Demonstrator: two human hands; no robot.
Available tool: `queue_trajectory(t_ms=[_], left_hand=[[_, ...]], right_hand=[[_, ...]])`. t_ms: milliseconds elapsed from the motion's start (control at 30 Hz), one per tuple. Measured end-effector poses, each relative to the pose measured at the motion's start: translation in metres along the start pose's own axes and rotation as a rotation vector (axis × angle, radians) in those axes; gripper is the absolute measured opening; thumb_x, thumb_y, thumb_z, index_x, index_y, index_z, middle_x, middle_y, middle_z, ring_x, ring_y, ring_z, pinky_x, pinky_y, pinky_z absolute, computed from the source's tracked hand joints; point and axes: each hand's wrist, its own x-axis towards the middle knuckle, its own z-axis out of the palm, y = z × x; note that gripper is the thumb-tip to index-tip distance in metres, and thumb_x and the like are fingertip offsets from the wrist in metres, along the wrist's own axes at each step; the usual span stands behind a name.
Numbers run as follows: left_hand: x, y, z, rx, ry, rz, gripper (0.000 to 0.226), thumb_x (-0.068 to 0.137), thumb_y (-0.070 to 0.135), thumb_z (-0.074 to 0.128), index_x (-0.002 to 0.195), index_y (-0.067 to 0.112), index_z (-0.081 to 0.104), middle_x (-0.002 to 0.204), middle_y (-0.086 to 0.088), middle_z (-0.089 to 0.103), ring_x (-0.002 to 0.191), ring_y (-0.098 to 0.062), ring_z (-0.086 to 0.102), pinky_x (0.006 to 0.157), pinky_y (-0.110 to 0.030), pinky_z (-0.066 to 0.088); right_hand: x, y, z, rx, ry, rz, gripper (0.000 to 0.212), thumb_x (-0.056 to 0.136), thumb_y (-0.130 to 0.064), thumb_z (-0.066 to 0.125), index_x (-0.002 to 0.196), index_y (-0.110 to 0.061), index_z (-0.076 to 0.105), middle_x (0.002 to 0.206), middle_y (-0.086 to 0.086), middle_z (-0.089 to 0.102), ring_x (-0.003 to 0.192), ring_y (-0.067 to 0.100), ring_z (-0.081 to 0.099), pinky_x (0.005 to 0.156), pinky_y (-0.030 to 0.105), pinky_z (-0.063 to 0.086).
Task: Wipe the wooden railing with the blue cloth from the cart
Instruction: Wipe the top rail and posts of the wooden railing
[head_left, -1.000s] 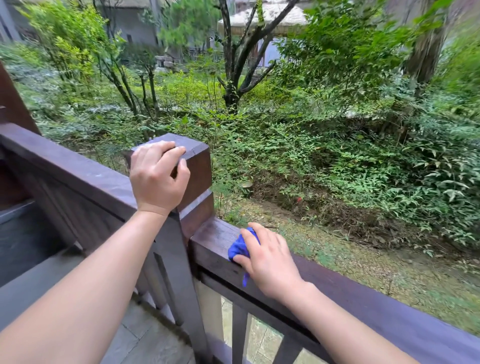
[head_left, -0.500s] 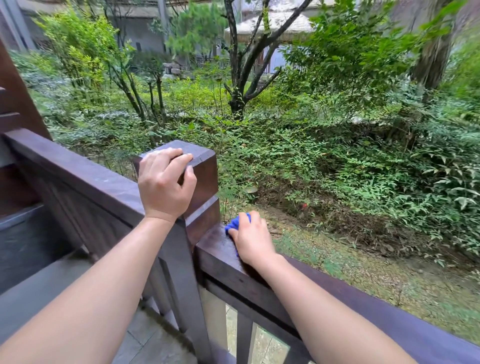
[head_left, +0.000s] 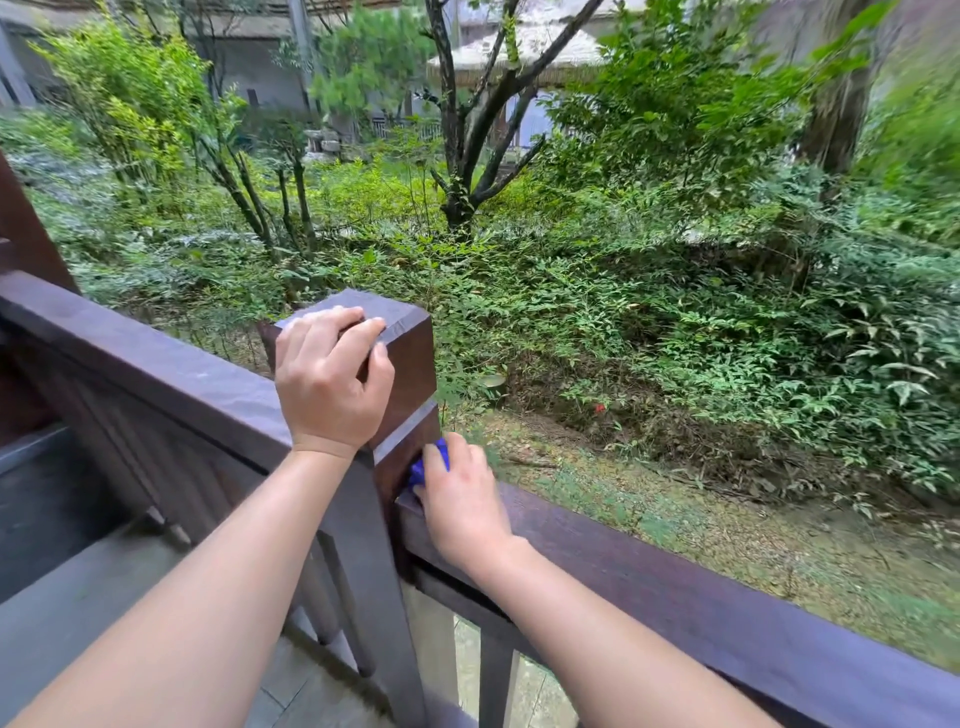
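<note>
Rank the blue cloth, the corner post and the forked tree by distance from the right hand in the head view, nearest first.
1. Blue cloth: under the right hand.
2. Corner post: just left, above.
3. Forked tree: far out in the garden.

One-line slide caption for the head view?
Right hand presses blue cloth against corner post; left hand grips its top.

A single head-worn wide-angle view looks forward and down from close above the wooden railing (head_left: 675, 587), which crosses the frame from 9 o'clock toward 4 o'clock. The corner post (head_left: 400, 358) sits near centre, the garden (head_left: 649, 291) filling everything toward 12 o'clock.
</note>
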Motion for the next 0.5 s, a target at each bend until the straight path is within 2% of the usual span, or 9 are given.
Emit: queue_trajectory(t_ms=[133,200,367,500], left_hand=[[-0.001,0.001,0.0,0.003,-0.01,-0.007,0.021,0.094,0.018,0.057,0.101,0.012,0.076,0.106,-0.012,0.073,0.1,-0.036,0.066,0.097,-0.047,0.045],[0.0,0.001,-0.001,0.005,-0.022,-0.016,0.021,0.094,0.018,0.057,0.101,0.012,0.076,0.107,-0.012,0.073,0.101,-0.036,0.066,0.098,-0.047,0.045],[0.003,0.007,-0.008,-0.027,-0.096,-0.087,0.022,0.092,0.019,0.058,0.102,0.01,0.075,0.109,-0.012,0.072,0.105,-0.036,0.064,0.1,-0.046,0.043],[0.007,0.014,-0.017,0.019,-0.254,-0.114,0.031,0.088,0.026,0.055,0.108,0.007,0.069,0.115,-0.017,0.069,0.11,-0.04,0.06,0.106,-0.052,0.04]], right_hand=[[-0.031,0.011,-0.016,-0.018,-0.028,-0.153,0.036,0.083,-0.025,0.06,0.115,-0.009,0.053,0.116,0.017,0.049,0.091,0.036,0.046,0.079,0.045,0.046],[-0.05,0.024,-0.03,-0.041,-0.034,-0.16,0.034,0.081,-0.025,0.061,0.112,-0.011,0.054,0.114,0.016,0.051,0.091,0.036,0.048,0.08,0.046,0.046],[-0.097,0.056,-0.063,-0.063,0.01,0.054,0.039,0.079,-0.029,0.059,0.116,-0.016,0.055,0.118,0.012,0.053,0.093,0.034,0.052,0.08,0.045,0.049],[-0.116,0.062,-0.082,-0.12,0.01,0.186,0.042,0.077,-0.029,0.066,0.116,-0.016,0.057,0.113,0.013,0.056,0.09,0.034,0.054,0.074,0.044,0.049]])
